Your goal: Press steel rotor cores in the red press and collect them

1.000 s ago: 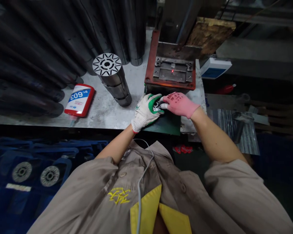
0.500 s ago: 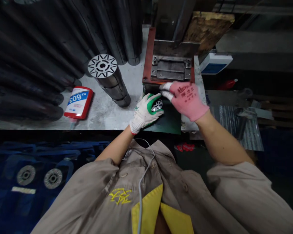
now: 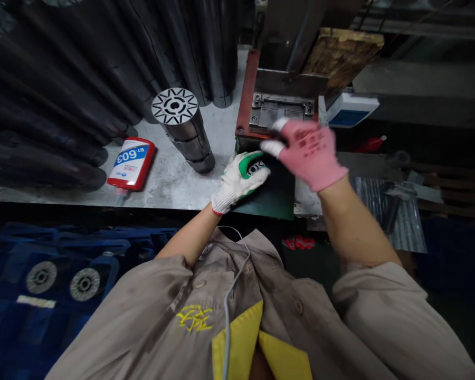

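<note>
My left hand (image 3: 243,177), in a white and green glove, is wrapped round a slotted metal rotor core (image 3: 256,168) on the dark green mat (image 3: 275,198). Only part of the core's patterned end face shows between thumb and fingers. Raised to the right, my right hand (image 3: 306,150) wears a pink glove with white fingertips. Its fingers and thumb are closed near a dark, blurred shape that I cannot make out. Behind it is a metal fixture (image 3: 266,117) on a red base (image 3: 246,97). A taller stacked core (image 3: 192,140) stands on the bench to the left.
A red and white bottle (image 3: 131,163) marked 603 lies on the grey bench (image 3: 174,192). Long dark cylinders (image 3: 130,58) crowd the back left. Blue crates (image 3: 114,253) with round cores sit below the bench edge. A white box (image 3: 352,110) is behind my right hand.
My right hand has lifted away from beside the core, up towards the metal fixture. My left hand stays round the core. The whole view has shifted slightly.
</note>
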{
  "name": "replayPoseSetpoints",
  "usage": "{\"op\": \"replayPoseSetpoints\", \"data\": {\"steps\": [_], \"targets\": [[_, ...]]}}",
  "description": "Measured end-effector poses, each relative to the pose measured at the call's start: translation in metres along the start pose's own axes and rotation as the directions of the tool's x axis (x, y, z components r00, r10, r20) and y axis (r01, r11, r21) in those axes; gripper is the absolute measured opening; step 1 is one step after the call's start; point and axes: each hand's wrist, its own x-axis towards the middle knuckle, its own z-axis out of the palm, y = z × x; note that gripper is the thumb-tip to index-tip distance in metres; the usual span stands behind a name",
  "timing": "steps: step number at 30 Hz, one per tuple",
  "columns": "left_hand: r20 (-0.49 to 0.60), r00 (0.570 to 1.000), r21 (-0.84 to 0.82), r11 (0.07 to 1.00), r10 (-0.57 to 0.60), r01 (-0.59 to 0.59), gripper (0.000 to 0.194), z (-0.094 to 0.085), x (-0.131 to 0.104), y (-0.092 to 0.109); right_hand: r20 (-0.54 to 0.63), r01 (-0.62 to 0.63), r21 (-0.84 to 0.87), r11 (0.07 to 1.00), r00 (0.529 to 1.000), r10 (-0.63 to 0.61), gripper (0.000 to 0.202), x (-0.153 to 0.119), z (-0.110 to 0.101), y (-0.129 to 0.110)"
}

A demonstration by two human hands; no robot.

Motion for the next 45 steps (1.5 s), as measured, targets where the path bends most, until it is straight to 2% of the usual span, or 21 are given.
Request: {"op": "replayPoseSetpoints", "data": {"steps": [2,3,7,10,12,15,17,19,21,23,25,29,33,36,38,40,43,45], "targets": [[-0.053,0.996,0.032,0.997,-0.07,0.072,0.049,0.004,0.002,0.003,-0.115,-0.136,-0.069,0.988,0.985,0.128,0.048,0.011,-0.009,0.009],[-0.072,0.993,0.058,0.994,-0.093,0.097,0.048,0.006,0.002,0.004,-0.118,-0.167,-0.107,0.98,0.981,0.154,0.046,0.016,-0.012,0.012],[-0.072,0.993,0.127,0.987,-0.093,0.101,0.054,0.01,0.0,0.005,-0.087,-0.123,-0.107,0.987,0.99,0.114,0.038,0.02,-0.008,0.016],[-0.067,0.994,0.161,0.982,-0.087,0.097,0.072,0.01,-0.004,0.001,-0.092,-0.056,0.019,0.998,0.994,0.057,0.037,0.006,0.013,0.017],[-0.05,0.997,0.184,0.98,-0.066,0.075,0.084,0.01,-0.005,-0.003,-0.034,0.014,0.092,0.996,0.999,-0.011,0.036,-0.005,0.033,0.016],[0.005,1.0,0.191,0.982,0.0,-0.001,0.081,0.008,-0.003,-0.01,0.14,0.099,0.112,0.989,0.984,-0.114,0.036,-0.013,0.056,0.009],[0.042,0.998,0.172,0.984,0.048,-0.055,0.078,0.008,-0.002,-0.013,0.249,0.172,0.08,0.982,0.95,-0.186,0.036,-0.013,0.054,0.005],[0.027,0.999,0.154,0.987,0.043,-0.047,0.08,0.007,-0.002,-0.015,0.288,0.225,0.046,0.973,0.93,-0.229,0.037,-0.01,0.039,0.004],[-0.024,1.0,0.15,0.989,-0.005,0.009,0.084,0.007,-0.003,-0.017,0.193,0.176,0.02,0.984,0.965,-0.176,0.039,-0.005,0.016,0.006],[-0.05,0.998,0.149,0.988,-0.03,0.037,0.085,0.006,-0.004,-0.017,0.027,0.04,-0.014,0.999,0.999,-0.039,0.042,0.004,-0.003,0.009],[-0.028,1.0,0.135,0.991,-0.003,0.006,0.084,0.001,-0.005,-0.018,-0.066,-0.084,-0.088,0.993,0.995,0.079,0.043,0.015,-0.014,0.011],[0.087,0.99,0.04,0.993,0.106,-0.11,0.083,-0.011,-0.005,-0.018,-0.07,-0.112,-0.149,0.982,0.992,0.102,0.04,0.024,-0.013,0.011],[0.119,0.985,0.065,0.989,0.124,-0.133,0.084,-0.011,-0.007,-0.015,-0.084,-0.027,0.003,1.0,0.996,0.027,0.043,0.0,0.009,0.01],[0.105,0.989,0.146,0.982,0.103,-0.118,0.083,-0.004,-0.007,-0.015,0.02,0.078,0.067,0.995,0.997,-0.08,0.04,-0.02,0.034,-0.001],[0.115,0.989,0.165,0.98,0.097,-0.115,0.077,-0.002,-0.006,-0.016,0.154,0.116,0.033,0.993,0.981,-0.12,0.037,-0.027,0.048,-0.014],[0.143,0.985,0.157,0.98,0.097,-0.12,0.073,-0.003,-0.006,-0.016,0.259,0.136,-0.023,0.991,0.958,-0.125,0.037,-0.027,0.054,-0.029],[0.172,0.98,0.13,0.984,0.099,-0.122,0.073,-0.008,-0.005,-0.014,0.371,0.17,-0.078,0.982,0.919,-0.129,0.04,-0.021,0.044,-0.043],[0.155,0.984,0.1,0.989,0.092,-0.108,0.072,-0.009,-0.004,-0.011,0.411,0.205,-0.075,0.976,0.898,-0.157,0.039,-0.016,0.028,-0.039]]}}
